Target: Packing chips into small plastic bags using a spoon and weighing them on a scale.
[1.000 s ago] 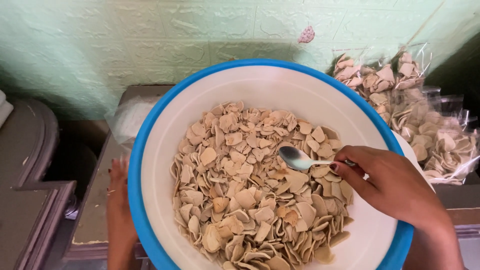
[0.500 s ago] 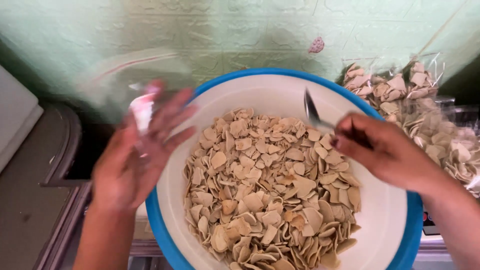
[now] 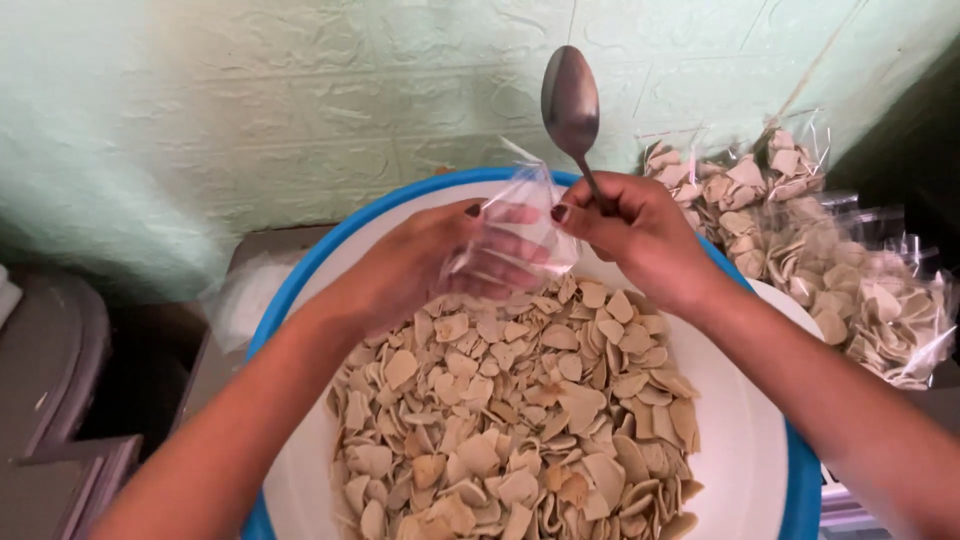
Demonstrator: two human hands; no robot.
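A large white bowl with a blue rim (image 3: 760, 440) holds a heap of pale, thin chips (image 3: 520, 420). Above its far side both hands meet on a small clear plastic bag (image 3: 520, 235). My left hand (image 3: 430, 260) grips the bag from the left, fingers inside or behind the film. My right hand (image 3: 640, 235) pinches the bag's edge and also holds a metal spoon (image 3: 571, 100), whose bowl points straight up.
Several filled clear bags of chips (image 3: 800, 230) lie piled to the right of the bowl. A pale green wall (image 3: 300, 100) rises behind. A stack of empty clear bags (image 3: 245, 295) lies at the left on a grey surface.
My left hand brought a clear bag from the left to over the bowl. My right hand lifted the spoon out of the chips, turned it upright and took the bag's edge.
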